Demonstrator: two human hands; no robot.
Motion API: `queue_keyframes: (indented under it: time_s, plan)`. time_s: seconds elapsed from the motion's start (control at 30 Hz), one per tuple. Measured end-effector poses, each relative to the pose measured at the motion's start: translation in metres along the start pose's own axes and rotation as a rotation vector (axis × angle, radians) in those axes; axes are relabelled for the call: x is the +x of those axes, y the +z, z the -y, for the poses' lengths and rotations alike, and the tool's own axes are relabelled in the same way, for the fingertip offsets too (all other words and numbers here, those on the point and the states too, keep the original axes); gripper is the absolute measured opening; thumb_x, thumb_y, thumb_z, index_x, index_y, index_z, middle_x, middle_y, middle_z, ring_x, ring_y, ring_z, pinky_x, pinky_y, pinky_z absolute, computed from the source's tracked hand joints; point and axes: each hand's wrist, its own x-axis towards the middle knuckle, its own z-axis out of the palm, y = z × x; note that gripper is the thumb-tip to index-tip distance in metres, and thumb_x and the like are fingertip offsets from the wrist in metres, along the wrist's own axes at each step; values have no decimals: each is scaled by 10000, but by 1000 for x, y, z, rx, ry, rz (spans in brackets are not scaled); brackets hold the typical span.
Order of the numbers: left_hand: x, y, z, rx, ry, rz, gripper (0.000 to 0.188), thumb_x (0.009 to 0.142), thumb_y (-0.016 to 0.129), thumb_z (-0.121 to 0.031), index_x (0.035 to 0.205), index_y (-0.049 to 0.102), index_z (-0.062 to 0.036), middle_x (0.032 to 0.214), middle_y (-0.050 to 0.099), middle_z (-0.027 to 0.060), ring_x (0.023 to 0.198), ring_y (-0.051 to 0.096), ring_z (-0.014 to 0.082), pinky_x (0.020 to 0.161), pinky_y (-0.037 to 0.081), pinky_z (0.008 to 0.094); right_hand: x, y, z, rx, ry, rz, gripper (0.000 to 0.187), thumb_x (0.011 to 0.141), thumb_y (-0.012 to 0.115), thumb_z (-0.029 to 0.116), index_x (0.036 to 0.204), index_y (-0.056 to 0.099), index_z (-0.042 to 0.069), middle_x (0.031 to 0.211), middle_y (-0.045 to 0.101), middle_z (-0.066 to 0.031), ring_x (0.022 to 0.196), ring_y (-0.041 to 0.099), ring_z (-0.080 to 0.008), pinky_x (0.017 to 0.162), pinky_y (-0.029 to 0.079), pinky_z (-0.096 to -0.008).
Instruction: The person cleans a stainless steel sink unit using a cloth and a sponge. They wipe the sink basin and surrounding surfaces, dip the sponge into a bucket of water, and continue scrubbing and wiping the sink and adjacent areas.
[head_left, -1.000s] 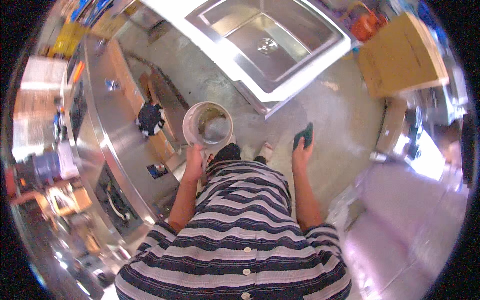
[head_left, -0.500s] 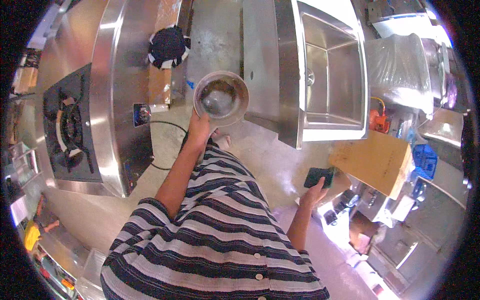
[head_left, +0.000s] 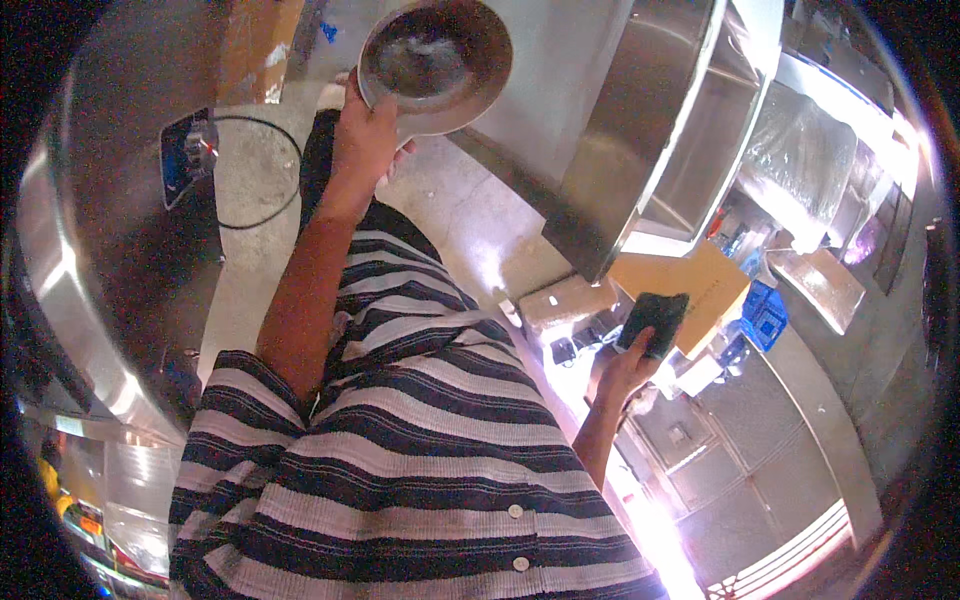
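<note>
My left hand (head_left: 366,145) grips the near rim of a round metal bowl (head_left: 485,80), thumb over the edge and fingers beneath. The bowl is tilted so its dull, worn inside shows, with a bright reflection on the bottom; its far edge touches the top of the picture. My right hand (head_left: 628,372), held out to the right and apart from the bowl, pinches a dark green scouring pad (head_left: 655,308) with the thumb across its face.
A stainless steel sink (head_left: 690,195) stands at the upper right. On the left runs a steel cooking unit (head_left: 110,230), with a black cable (head_left: 298,165) looping over the floor. Beyond my right hand are a cardboard box (head_left: 715,285) and a blue plastic basket (head_left: 768,315).
My view has swung to the right. The bowl appears higher and larger in the picture, still in my left hand. My right hand keeps hold of the scouring pad, now turned more upright.
</note>
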Motion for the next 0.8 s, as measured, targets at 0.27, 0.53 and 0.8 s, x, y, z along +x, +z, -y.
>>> queue_keyframes:
  time_s: [0.27,0.53,0.8]
  plan:
    - [7,-19,33,240,55,-41,547,945,469,-151,1477,354,-93,1004,697,191,547,680,241,497,558,355,39,12,64,-138,-364,166,601,1026,576,294,1506,376,-9,1497,463,-209,1352,478,-340,1137,374,-460]
    - [-18,-31,-8,300,-120,38,582,962,469,-197,1519,330,-104,1014,703,235,588,701,295,649,593,429,126,43,154,-325,-1064,549,553,986,542,-5,1489,453,208,1532,414,-256,1383,444,-457,1157,348,-534]
    - [-64,-16,-23,357,-133,-50,592,961,484,-183,1524,341,-70,1254,609,269,1085,620,419,967,495,469,184,106,194,-601,-1344,877,635,847,578,28,1456,533,201,1560,426,-161,1416,416,-416,1147,329,-541]
